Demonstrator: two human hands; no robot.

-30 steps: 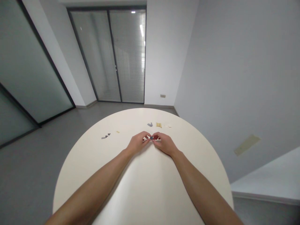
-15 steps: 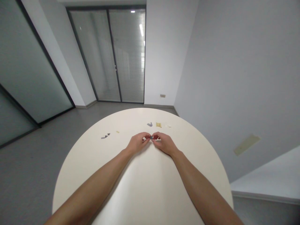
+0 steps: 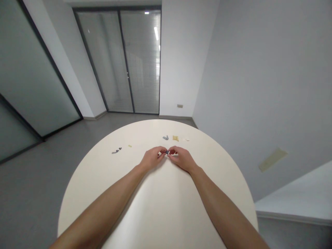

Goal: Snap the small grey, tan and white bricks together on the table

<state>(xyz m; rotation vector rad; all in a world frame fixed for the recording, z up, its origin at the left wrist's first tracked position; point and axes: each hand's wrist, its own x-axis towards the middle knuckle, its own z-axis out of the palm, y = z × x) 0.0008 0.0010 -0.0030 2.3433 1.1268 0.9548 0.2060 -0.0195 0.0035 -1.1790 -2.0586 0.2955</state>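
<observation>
Both my hands meet near the middle of a round cream table (image 3: pixel 160 207). My left hand (image 3: pixel 152 158) and my right hand (image 3: pixel 181 158) pinch a tiny dark grey piece (image 3: pixel 167 152) between their fingertips, with a bit of red showing beside it. Fingers of both hands are curled in, resting on or just above the tabletop. The piece is too small to make out its exact shape.
Small loose pieces lie beyond my hands: a grey one (image 3: pixel 165 137), a tan one (image 3: pixel 175 138), a white one (image 3: pixel 186 139), and dark grey bits (image 3: pixel 116 150) with a pale bit (image 3: pixel 130 146) at the left. Glass doors (image 3: pixel 124 62) stand behind; a white surface (image 3: pixel 298 200) is at the right.
My hands stay in the same place; only the fingertips shift slightly around the small piece.
</observation>
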